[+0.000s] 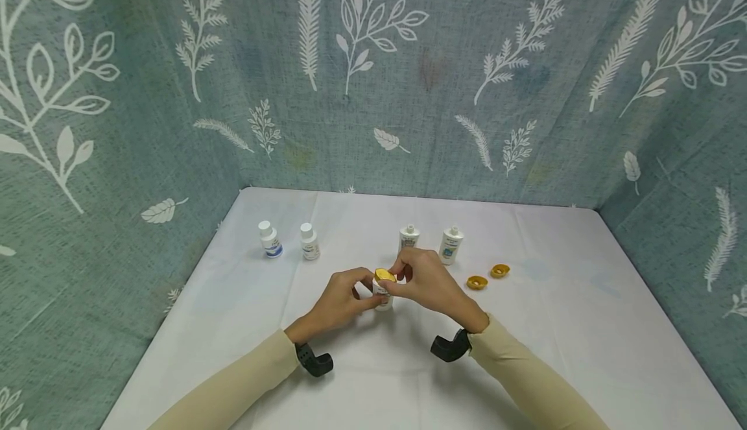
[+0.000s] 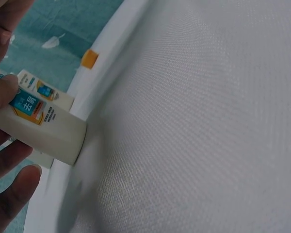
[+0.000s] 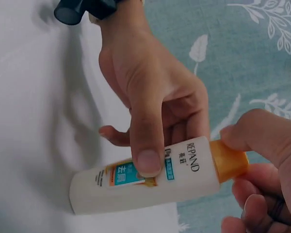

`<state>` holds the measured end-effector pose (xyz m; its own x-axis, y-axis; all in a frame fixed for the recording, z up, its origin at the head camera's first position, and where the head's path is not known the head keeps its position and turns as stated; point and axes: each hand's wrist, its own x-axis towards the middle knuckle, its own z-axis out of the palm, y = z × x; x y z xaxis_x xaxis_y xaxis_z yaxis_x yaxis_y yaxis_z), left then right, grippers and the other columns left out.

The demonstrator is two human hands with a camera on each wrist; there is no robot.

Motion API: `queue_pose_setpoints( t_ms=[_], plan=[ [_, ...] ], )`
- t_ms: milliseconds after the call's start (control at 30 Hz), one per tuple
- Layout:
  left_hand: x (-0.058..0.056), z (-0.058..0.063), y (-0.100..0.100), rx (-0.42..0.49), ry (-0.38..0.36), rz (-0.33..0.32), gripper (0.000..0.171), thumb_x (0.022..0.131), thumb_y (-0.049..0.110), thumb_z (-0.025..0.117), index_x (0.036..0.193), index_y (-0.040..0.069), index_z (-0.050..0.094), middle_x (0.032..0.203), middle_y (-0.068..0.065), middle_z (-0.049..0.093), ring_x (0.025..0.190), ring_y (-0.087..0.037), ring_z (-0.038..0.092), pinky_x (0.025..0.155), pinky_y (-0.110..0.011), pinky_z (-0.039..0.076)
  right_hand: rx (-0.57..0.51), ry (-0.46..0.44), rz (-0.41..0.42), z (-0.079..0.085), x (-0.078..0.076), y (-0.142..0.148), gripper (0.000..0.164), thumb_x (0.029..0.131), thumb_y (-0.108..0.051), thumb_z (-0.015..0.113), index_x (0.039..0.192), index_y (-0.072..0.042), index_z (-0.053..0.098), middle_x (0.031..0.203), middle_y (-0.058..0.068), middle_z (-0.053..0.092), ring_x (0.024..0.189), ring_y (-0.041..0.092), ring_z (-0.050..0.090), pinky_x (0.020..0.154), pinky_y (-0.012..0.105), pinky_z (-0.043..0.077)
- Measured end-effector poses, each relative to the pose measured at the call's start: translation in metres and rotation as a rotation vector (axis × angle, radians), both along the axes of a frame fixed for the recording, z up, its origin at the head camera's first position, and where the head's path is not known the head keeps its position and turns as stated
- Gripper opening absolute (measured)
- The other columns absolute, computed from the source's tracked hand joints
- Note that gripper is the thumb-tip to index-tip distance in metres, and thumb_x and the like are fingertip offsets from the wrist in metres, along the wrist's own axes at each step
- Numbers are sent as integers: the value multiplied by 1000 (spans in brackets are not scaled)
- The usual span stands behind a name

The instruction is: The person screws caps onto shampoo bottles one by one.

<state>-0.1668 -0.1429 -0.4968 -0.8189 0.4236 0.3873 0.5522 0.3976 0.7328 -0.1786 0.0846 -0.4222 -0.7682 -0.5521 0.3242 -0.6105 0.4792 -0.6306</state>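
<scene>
Near the middle of the table, my left hand grips a white shampoo bottle with a blue and orange label, its thumb across the front. My right hand pinches the yellow cap at the bottle's top between thumb and fingers. The bottle stands upright, its base at the white cloth. In the left wrist view the shampoo bottle is seen between the left thumb and fingers, while its cap is out of frame. Some fingers of the right hand show at that view's upper corner.
Behind the hands stand two capless white bottles. Two loose yellow caps lie right of them. Two white-capped small bottles stand at the back left. A patterned green curtain borders the table.
</scene>
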Motion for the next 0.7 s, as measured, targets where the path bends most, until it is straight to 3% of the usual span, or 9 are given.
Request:
queue_pose_setpoints(
  t_ms=[200,400,567,700],
  plan=[
    [-1,0,-1,-8,-34,3,20,89,28,84,102,18,72,95,10,72,88,-16,68,64,-27,57,42,23,69,2,-5,6,16,91,-24,82,102,-16,75,89,2,66,66,7,52,57,25,47],
    [-3,-2,-3,-6,-46,-3,24,88,28,84,106,17,73,97,11,72,88,-12,67,63,-28,57,76,21,199,4,-8,13,26,99,-17,72,126,-19,72,112,-2,62,75,8,54,63,26,52],
    [-2,-2,-2,-3,-47,-4,21,88,30,84,104,21,73,97,12,72,90,-9,67,64,-28,57,90,31,133,3,-5,8,35,96,-32,77,127,-19,70,112,4,60,76,14,56,61,27,50],
    [-2,-3,-2,-2,-51,-6,21,88,30,84,103,22,73,96,12,72,90,-9,67,64,-29,57,95,31,57,1,-2,3,37,90,-46,80,116,-22,72,100,-4,58,72,15,53,59,27,46]
  ],
)
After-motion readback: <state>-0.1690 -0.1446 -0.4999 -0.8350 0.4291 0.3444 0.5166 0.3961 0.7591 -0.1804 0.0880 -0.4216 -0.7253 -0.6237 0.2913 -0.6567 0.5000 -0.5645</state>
